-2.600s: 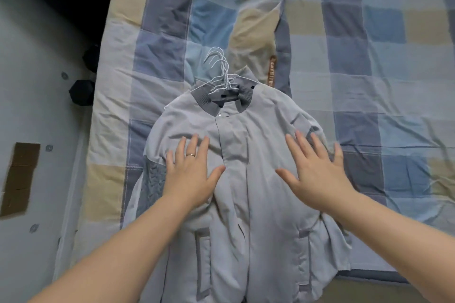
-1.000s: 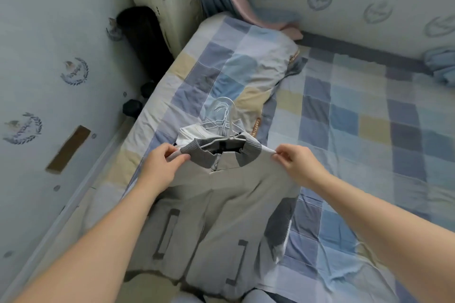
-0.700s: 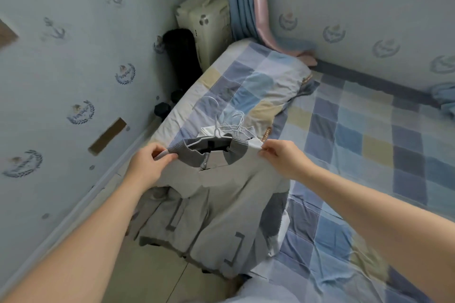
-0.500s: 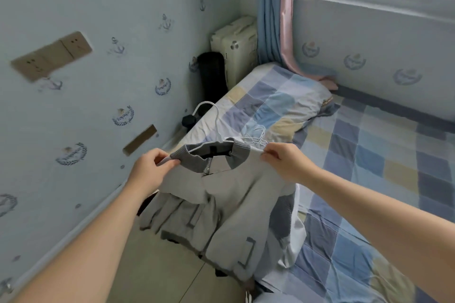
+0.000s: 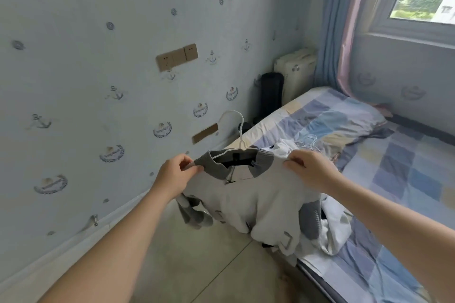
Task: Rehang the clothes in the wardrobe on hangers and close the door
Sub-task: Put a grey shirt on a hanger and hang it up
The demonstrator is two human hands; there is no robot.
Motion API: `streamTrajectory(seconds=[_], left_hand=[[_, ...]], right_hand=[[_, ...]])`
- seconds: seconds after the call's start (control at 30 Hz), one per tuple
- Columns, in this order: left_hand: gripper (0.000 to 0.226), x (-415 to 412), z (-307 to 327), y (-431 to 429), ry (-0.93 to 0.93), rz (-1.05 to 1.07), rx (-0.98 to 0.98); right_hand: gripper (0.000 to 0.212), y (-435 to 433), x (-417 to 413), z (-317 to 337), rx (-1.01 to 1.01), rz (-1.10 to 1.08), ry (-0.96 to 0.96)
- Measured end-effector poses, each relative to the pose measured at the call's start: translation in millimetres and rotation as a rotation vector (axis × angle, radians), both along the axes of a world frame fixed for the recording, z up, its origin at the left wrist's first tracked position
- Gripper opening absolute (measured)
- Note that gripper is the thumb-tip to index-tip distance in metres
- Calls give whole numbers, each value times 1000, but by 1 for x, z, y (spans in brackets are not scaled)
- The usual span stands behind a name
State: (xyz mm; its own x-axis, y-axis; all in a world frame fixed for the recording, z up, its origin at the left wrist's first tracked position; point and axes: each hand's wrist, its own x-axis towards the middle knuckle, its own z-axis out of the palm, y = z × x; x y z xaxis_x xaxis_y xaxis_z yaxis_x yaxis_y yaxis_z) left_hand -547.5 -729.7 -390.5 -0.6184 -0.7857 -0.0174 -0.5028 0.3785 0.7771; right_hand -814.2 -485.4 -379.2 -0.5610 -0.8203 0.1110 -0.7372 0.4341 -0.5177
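A pale grey jacket (image 5: 253, 194) with a dark ribbed collar hangs on a white wire hanger (image 5: 240, 135), whose hook sticks up above the collar. My left hand (image 5: 176, 171) pinches the jacket's left shoulder. The right shoulder is gripped by my right hand (image 5: 307, 167). The jacket is lifted off the bed (image 5: 384, 174) and its lower part droops over the bed's near corner. More white hangers (image 5: 309, 141) and a white garment (image 5: 285, 147) lie on the bed behind the jacket. No wardrobe is in view.
A wall with anchor-print paper (image 5: 98, 81) and sockets (image 5: 177, 56) runs along the left. A black cylinder (image 5: 270, 96) and a cream appliance (image 5: 295, 71) stand in the corner by the curtains (image 5: 337, 32). Bare tiled floor (image 5: 197, 253) lies between wall and bed.
Both hands went from lying flat on the jacket to gripping its shoulders and lifting it off the bed. The view has swung up and left toward the wall.
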Motion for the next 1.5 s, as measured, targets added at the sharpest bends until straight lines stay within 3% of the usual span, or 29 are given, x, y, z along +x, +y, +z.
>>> streamTrajectory(seconds=[0.43,0.6,0.8,1.0,1.2,1.5], left_hand=[[19,202,24,93,61,256,-73],[17,267,41,163,77,363,-123],[13,329,60,260,104,470,-202],[9,387,88,336,138,548,-298],[8,432,143,388,167,603,-453],[13,491,258,459,131,663,-846]], right_hand=[[32,20,158,43,31,209,13],[17,58,213,53,14,308,-8],[35,117,276,66,-61,442,-24],[26,158,326,92,-96,554,-88],[26,181,371,143,-235,633,-90],[21,220,432,264,-506,771,4]])
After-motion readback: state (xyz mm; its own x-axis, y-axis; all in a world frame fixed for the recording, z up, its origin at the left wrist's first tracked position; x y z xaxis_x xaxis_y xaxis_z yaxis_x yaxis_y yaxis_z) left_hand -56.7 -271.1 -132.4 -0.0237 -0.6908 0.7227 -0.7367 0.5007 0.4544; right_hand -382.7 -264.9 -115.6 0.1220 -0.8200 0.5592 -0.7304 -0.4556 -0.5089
